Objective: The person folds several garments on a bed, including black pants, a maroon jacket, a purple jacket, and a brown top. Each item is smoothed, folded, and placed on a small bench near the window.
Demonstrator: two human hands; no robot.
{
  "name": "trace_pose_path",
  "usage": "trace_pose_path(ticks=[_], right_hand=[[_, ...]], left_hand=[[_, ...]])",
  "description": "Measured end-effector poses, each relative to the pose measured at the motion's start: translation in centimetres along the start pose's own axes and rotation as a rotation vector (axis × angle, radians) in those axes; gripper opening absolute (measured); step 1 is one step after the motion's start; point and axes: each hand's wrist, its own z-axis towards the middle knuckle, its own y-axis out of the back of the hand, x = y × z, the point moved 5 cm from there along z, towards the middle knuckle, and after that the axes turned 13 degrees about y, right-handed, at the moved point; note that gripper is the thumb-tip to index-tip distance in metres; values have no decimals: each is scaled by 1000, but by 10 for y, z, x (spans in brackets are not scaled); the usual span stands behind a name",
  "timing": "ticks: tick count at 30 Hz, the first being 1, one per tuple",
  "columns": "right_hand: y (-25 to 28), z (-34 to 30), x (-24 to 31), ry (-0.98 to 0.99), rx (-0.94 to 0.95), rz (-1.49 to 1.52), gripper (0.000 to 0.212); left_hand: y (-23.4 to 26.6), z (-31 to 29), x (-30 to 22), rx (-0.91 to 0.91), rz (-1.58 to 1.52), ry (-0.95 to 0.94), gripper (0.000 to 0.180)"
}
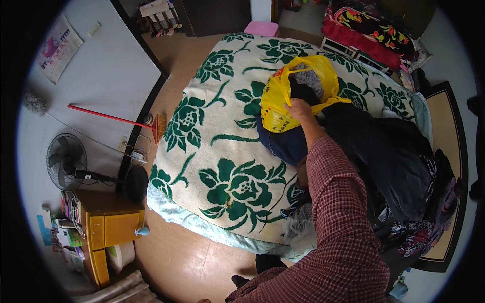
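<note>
My right hand (301, 111) is closed on the edge of a yellow plastic bag (277, 115), its plaid-sleeved arm stretched out over the bed. Grey fuzzy fabric (308, 78) and something black show in the bag's mouth. Under and beside the bag lies dark blue clothing (279, 144). To the right of my arm spreads a heap of dark clothes (389, 156), some of it patterned. Only a sliver of what looks like my left hand (204, 301) shows at the lower edge; its fingers are hidden.
A cream blanket with green flowers (237, 184) covers the bed. Left of it stand a red-handled broom (157, 129), a black fan (65, 154) and a wooden desk (121, 227). A pink stool (261, 28) is beyond the far edge. Folded bedding (364, 38) lies at far right.
</note>
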Motion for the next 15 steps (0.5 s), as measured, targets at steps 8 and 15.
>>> trace_pose_path(ticks=[8, 15], right_hand=[[11, -63, 81, 358, -40, 266, 29], [-39, -87, 89, 339, 364, 512, 34]], left_hand=[[-32, -17, -138, 107, 32, -296, 29], [-59, -72, -222, 100, 83, -515, 32]])
